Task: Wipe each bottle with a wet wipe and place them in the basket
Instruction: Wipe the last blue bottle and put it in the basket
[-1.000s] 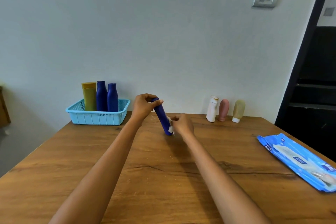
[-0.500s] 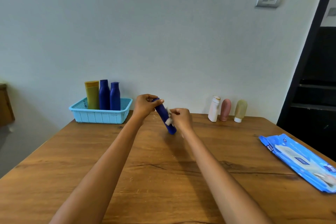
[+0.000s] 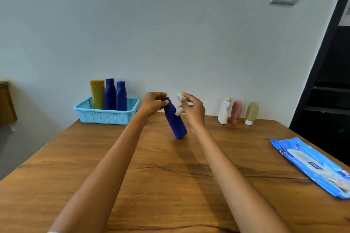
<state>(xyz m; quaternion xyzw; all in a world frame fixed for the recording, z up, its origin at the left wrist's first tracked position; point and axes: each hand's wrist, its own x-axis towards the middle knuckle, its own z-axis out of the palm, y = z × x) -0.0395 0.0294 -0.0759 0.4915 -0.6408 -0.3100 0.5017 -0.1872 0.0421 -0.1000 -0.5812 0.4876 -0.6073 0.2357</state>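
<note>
1. The left hand grips the tilted blue bottle by its cap, above the table.
2. The right hand pinches the wet wipe against its shoulder.
3. Advice: keep the wipe wrapped around it and turn the bottle between strokes.

Both arms outstretched, left hand grip curled, right hand pinching
</note>
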